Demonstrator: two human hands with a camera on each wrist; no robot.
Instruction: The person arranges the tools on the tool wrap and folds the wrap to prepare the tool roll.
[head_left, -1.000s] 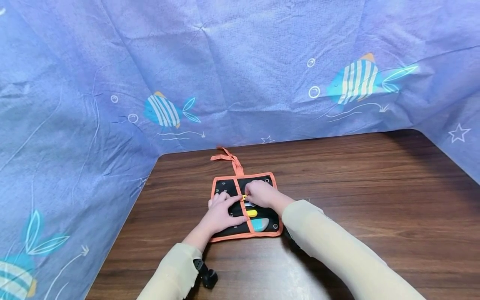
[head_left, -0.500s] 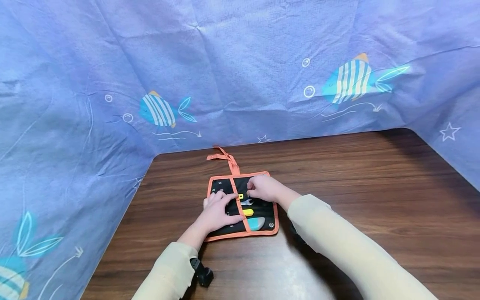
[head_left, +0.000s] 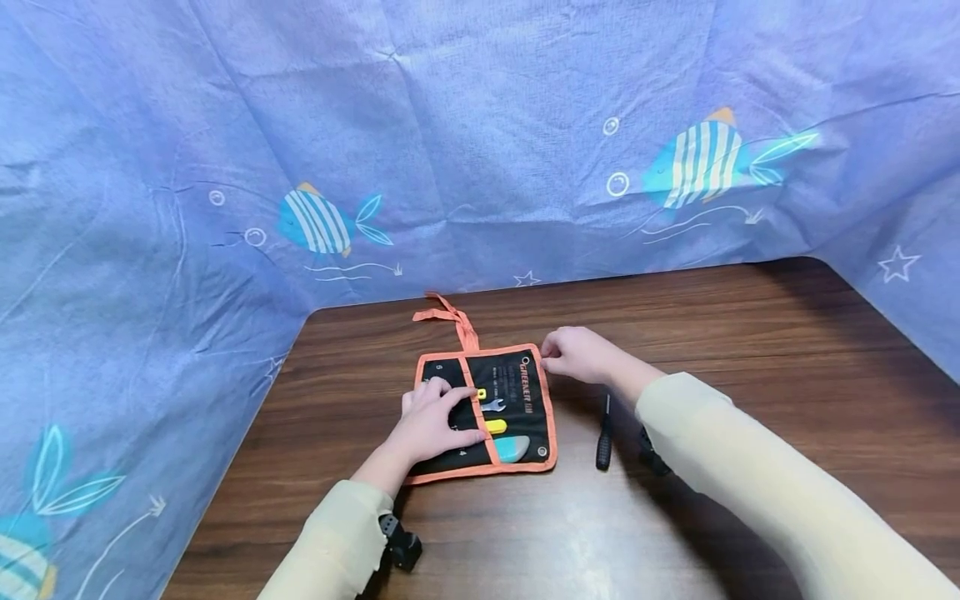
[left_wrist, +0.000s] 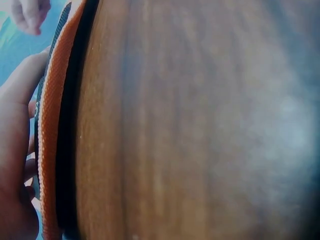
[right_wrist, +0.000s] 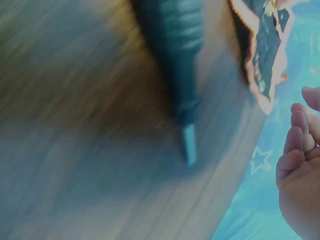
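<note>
The black tool pouch with orange trim (head_left: 549, 417) lies spread on the table; its orange edge (left_wrist: 52, 115) stands close in the left wrist view. My left hand (head_left: 431, 421) rests on its left part, thumb and forefinger spread along the orange middle band. Tucked in there are a small yellow piece (head_left: 482, 393), a wrench (head_left: 493, 406), a yellow handle (head_left: 496, 426) and a teal-grey tool (head_left: 513, 449). My right hand (head_left: 581, 354) is at the pouch's upper right corner, fingers loosely bent, nothing visible in them; whether it touches the edge I cannot tell.
A black screwdriver (head_left: 603, 442) lies on the wooden table (head_left: 720, 358) right of the pouch, tip pointing away; it looms close in the right wrist view. Orange ties (head_left: 462, 327) trail from the pouch's far edge. A blue fish-print cloth (head_left: 480, 150) hangs behind the table.
My right hand has moved right, off the small yellow piece to the pouch's corner, uncovering printed lettering and the screwdriver. My left hand keeps its place on the pouch.
</note>
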